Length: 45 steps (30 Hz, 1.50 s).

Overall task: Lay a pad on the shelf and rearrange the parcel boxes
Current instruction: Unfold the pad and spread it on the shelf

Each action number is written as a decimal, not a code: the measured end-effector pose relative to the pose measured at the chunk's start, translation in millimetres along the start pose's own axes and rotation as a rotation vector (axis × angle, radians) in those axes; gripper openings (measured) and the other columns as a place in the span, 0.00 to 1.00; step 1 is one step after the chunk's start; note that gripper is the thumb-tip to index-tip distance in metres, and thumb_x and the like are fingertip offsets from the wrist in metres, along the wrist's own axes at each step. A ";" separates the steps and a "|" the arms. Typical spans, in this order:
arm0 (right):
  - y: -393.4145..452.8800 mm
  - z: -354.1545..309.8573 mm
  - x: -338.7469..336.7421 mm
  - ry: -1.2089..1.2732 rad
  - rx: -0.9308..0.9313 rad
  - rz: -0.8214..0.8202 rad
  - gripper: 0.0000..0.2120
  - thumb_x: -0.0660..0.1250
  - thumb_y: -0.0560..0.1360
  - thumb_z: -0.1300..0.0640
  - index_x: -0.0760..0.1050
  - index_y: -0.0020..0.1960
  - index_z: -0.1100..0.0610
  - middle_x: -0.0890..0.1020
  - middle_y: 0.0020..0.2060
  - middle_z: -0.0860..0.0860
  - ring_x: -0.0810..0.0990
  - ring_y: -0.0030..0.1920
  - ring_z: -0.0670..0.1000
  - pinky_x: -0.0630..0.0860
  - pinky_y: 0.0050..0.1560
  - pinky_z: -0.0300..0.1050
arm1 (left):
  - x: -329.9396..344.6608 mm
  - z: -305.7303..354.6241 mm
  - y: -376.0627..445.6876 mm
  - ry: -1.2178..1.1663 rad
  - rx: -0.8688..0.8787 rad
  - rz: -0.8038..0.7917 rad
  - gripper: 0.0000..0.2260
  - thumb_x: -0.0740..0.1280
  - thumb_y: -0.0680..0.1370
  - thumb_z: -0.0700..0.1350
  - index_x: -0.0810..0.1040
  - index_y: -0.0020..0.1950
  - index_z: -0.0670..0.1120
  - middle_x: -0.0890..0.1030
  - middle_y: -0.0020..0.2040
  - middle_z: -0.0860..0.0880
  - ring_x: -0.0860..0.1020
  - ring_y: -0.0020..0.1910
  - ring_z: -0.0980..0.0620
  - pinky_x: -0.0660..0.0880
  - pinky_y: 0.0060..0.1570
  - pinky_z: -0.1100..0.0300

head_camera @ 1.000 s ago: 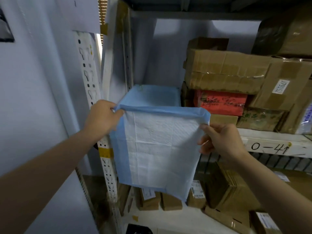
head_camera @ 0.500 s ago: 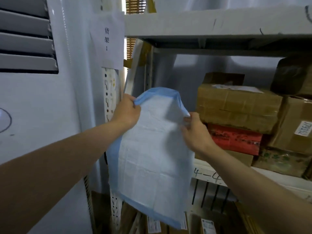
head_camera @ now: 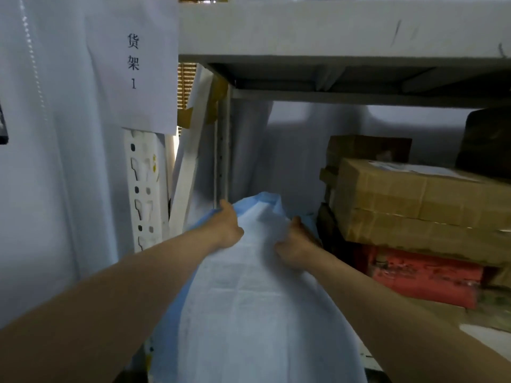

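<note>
A white pad with a blue border (head_camera: pixel 249 294) stretches from the bottom of the view into the left end of the shelf bay. My left hand (head_camera: pixel 226 228) grips its far left edge near the rear upright. My right hand (head_camera: pixel 293 244) pinches the pad's far right part, close to the boxes. The pad's far end is bunched and raised between my hands. Stacked parcel boxes fill the right of the shelf: a large taped brown box (head_camera: pixel 420 205), a red box (head_camera: pixel 425 280) under it, and a smaller brown box (head_camera: pixel 367 147) behind.
The upper shelf board (head_camera: pixel 331 29) runs overhead. A paper label (head_camera: pixel 135 62) hangs on the slotted white post (head_camera: pixel 143 189) at left. A dark wrapped parcel (head_camera: pixel 486 142) sits at the far right. The shelf's white front edge (head_camera: pixel 486 335) shows at lower right.
Both hands have pushed forward and down into the shelf bay with the pad. The pad now lies stretched away from me instead of hanging in front of the shelf. The view moved closer.
</note>
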State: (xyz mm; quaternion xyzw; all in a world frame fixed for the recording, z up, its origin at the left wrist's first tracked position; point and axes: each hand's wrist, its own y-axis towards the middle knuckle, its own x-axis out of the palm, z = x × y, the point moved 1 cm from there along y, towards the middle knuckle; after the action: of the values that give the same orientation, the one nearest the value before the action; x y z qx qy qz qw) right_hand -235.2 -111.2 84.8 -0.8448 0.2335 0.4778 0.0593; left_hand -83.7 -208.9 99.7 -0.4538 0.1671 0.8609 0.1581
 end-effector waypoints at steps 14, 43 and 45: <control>119.3 35.3 45.5 -0.033 0.131 0.037 0.49 0.67 0.71 0.41 0.40 0.80 0.52 0.67 0.73 0.54 0.70 0.71 0.61 0.70 0.68 0.55 | 49.7 -14.9 108.5 0.122 -0.024 -0.069 0.33 0.66 0.78 0.43 0.51 0.78 0.42 0.71 0.70 0.36 0.75 0.64 0.35 0.74 0.58 0.48; 28.8 4.3 15.6 -0.522 -0.156 -0.222 0.27 0.58 0.81 0.43 0.64 0.76 0.53 0.65 0.73 0.56 0.65 0.71 0.61 0.65 0.69 0.55 | 36.5 18.7 11.4 0.528 0.124 -0.351 0.33 0.58 0.79 0.63 0.59 0.80 0.51 0.64 0.78 0.45 0.62 0.76 0.43 0.57 0.75 0.45; 15.7 5.3 15.4 -0.549 -0.151 -0.283 0.26 0.60 0.79 0.43 0.68 0.73 0.53 0.69 0.70 0.56 0.70 0.67 0.60 0.70 0.66 0.55 | 34.0 21.1 -8.7 0.510 0.124 -0.446 0.34 0.62 0.78 0.64 0.60 0.80 0.49 0.64 0.78 0.46 0.64 0.75 0.44 0.62 0.73 0.50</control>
State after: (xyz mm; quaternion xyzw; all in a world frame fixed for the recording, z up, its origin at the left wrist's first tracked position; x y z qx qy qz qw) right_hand -239.8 -128.5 71.0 -0.7103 0.0527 0.6911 0.1232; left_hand -113.6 -187.9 81.4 -0.6694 0.1500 0.6521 0.3228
